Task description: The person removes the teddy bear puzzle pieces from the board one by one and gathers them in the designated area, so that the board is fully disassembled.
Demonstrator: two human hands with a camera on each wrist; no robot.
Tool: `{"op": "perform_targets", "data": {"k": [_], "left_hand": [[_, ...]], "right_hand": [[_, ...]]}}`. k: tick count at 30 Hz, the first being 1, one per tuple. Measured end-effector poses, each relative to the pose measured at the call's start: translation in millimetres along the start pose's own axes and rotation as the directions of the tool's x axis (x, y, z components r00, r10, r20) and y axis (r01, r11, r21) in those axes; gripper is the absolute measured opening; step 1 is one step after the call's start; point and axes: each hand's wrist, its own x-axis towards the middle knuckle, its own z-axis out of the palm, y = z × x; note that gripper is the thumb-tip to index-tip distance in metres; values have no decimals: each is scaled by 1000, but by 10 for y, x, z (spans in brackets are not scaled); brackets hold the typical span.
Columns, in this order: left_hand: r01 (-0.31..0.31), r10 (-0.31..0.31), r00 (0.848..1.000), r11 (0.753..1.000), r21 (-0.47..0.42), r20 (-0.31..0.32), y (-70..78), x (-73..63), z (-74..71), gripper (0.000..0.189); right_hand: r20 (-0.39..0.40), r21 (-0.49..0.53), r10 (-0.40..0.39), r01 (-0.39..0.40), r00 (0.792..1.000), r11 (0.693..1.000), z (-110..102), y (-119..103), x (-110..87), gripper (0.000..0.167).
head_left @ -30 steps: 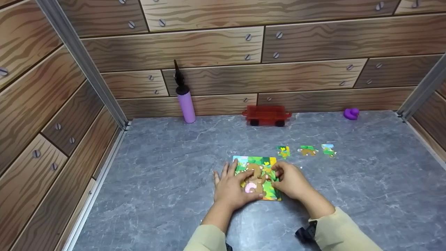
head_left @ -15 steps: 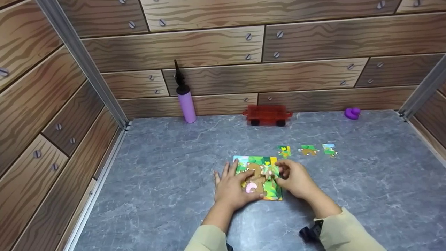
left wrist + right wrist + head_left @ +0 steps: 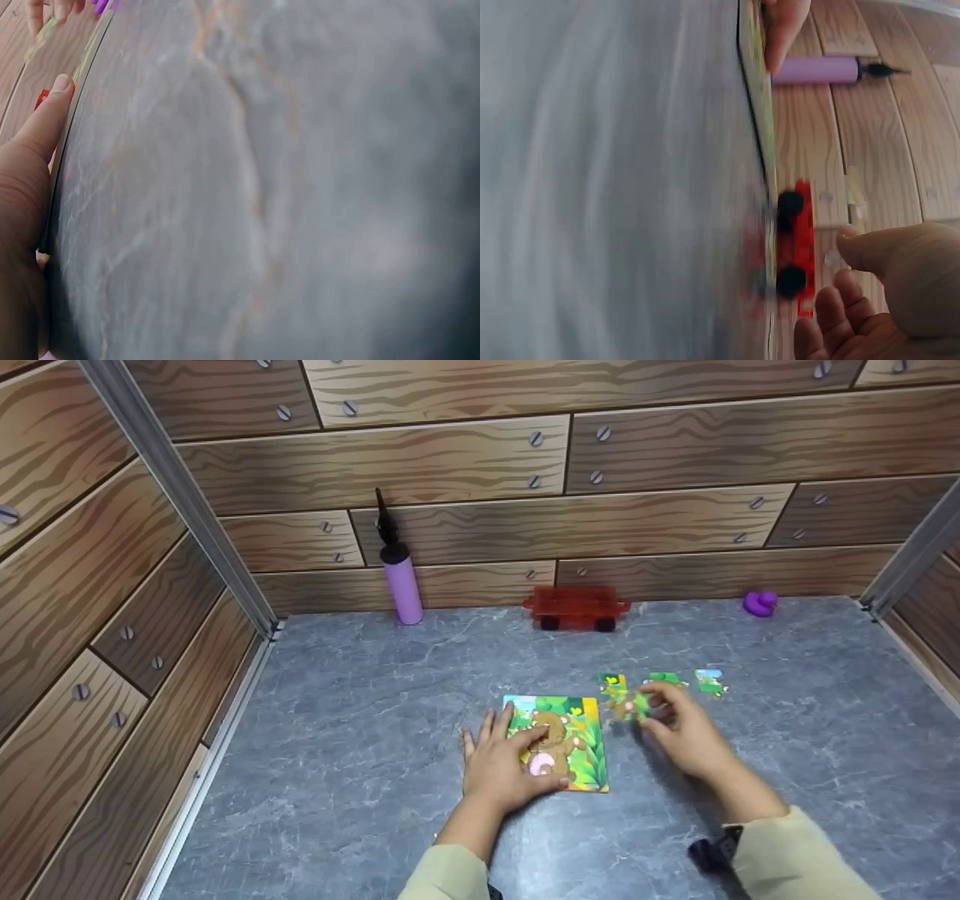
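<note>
In the head view, my left hand [image 3: 499,769] rests spread on a small picture puzzle [image 3: 590,754] that shows a brown bear among green leaves. Its thumb lies along the puzzle's near edge. To the right of the puzzle, my right hand [image 3: 686,731] pinches a blurred puzzle piece [image 3: 630,706] between thumb and fingers, above the table. The same piece [image 3: 855,193] appears edge-on near the thumb in the right wrist view. Behind it lie loose pieces: a yellow-green one [image 3: 613,681], a partly hidden one [image 3: 663,678] and a blue-green one [image 3: 708,681].
Along the back wall stand a purple hand pump [image 3: 403,589] with a black nozzle, a red toy wagon [image 3: 576,607] and a purple rubber duck [image 3: 760,604]. Wood-patterned walls enclose the grey marbled table [image 3: 360,735] at the back and sides.
My right hand has lifted a piece off the puzzle's right side and carried it right and away from me, partly covering the middle loose piece. My left hand stays put.
</note>
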Motion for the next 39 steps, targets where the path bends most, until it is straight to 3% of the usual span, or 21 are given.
{"op": "perform_targets", "data": {"k": [7,12,17,24,27,33,39], "left_hand": [[9,-9,1000,1000,8,13,9,6,3,87],[17,-17,1000,1000,14,14,-3,5,-5,87],[18,-18,1000,1000,17,7,-3,-3,-10,88],[19,-19,1000,1000,14,9,-2,-9,2,88],[14,-14,1000,1000,9,6,-9,-19,13,88],[1,-1,1000,1000,-7,9,-27,-31,34,86],[7,-7,1000,1000,6,10,-21,5,10,87]], "right_hand": [[-64,-96,-25,19,998,995,-416,306,-3,44],[-97,-171,26,-42,995,984,-711,498,-45,46],[-131,-206,64,-91,989,974,-878,641,-52,47],[-106,-254,176,-197,979,947,-1050,823,-9,46],[-95,-260,250,-266,964,928,-1104,907,-16,47],[-86,-274,413,-420,907,865,-1147,1011,-41,51],[-68,-265,455,-456,888,850,-1209,1029,72,52]]}}
